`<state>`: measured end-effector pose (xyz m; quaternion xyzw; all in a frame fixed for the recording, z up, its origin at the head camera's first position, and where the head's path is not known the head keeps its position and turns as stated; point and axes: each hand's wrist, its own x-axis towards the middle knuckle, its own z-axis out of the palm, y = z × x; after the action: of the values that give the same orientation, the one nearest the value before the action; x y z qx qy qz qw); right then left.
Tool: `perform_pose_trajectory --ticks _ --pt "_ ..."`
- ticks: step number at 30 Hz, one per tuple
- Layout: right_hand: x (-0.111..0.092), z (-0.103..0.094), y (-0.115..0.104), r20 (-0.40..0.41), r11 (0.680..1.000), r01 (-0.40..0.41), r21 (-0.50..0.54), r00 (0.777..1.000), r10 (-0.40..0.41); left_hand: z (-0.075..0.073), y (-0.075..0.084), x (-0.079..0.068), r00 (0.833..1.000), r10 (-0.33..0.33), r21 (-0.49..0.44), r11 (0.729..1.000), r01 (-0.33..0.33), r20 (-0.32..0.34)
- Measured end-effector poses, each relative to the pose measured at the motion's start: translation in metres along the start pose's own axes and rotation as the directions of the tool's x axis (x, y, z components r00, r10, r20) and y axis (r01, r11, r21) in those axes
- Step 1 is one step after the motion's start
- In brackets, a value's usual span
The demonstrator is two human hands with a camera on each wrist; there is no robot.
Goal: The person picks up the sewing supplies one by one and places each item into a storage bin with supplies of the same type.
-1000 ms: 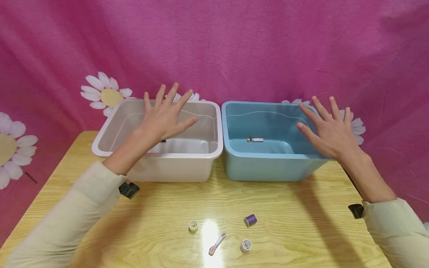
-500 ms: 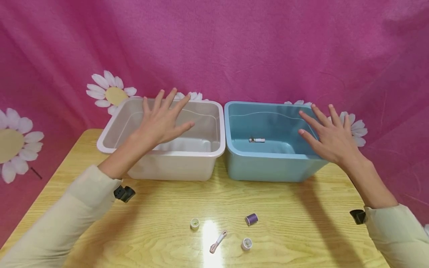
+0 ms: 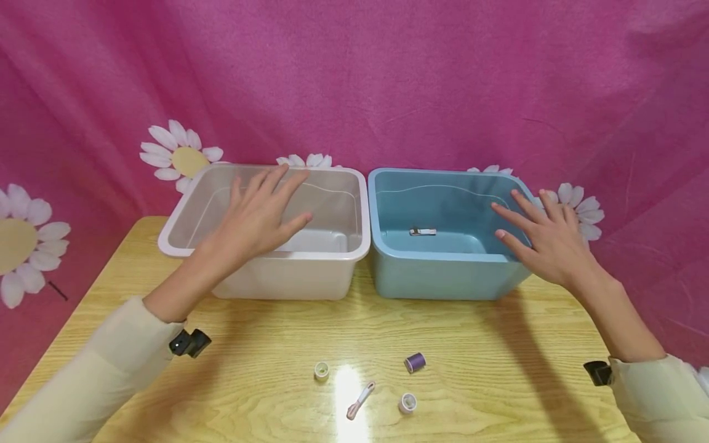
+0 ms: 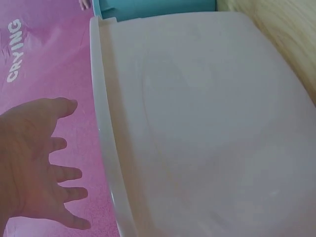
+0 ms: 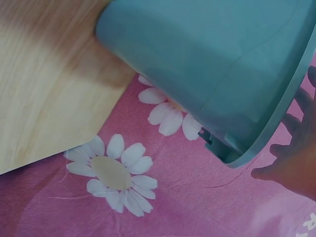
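My left hand (image 3: 252,218), fingers spread, hovers over the pale grey bin (image 3: 288,277); the left wrist view shows it apart from the bin's rim with nothing held. My right hand (image 3: 554,246) is spread over the right end of the blue bin (image 3: 437,280), also holding nothing. Inside the blue bin lies a small pinkish-white bundle, perhaps thread (image 3: 423,232). On the table in front are a purple thread spool (image 3: 415,362), a small white spool-like ring (image 3: 322,370), a second white spool (image 3: 407,403) and a folded pink thread skein with a white band (image 3: 361,400).
Both bins stand side by side at the back of the wooden table (image 3: 277,344). Behind them hangs a pink cloth (image 3: 354,80) with white daisies. Part of the grey bin's floor is hidden by my left hand and forearm.
Both hands have drawn back slightly toward me and lowered in the head view, fingers still spread. The bins, spools and skein keep their places apart from a small camera shift.
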<state>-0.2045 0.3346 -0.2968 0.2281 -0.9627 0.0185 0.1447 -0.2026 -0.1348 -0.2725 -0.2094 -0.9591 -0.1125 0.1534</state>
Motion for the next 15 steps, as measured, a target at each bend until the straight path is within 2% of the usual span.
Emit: perform_pose_trajectory --ticks 3,7,15 --pt "-0.007 0.002 0.0 -0.01 1.0 0.027 0.011 1.0 -0.027 -0.001 0.002 -0.007 0.999 0.036 -0.018 0.999 -0.037 -0.033" --pt "-0.015 0.005 -0.003 0.008 0.999 0.015 0.049 1.0 -0.016 -0.002 0.003 -0.016 0.992 0.093 -0.04 0.995 -0.097 -0.089" --pt "-0.024 0.01 -0.01 0.044 0.99 -0.038 0.133 0.999 0.032 -0.004 0.005 -0.035 0.96 0.194 -0.085 0.973 -0.214 -0.2"
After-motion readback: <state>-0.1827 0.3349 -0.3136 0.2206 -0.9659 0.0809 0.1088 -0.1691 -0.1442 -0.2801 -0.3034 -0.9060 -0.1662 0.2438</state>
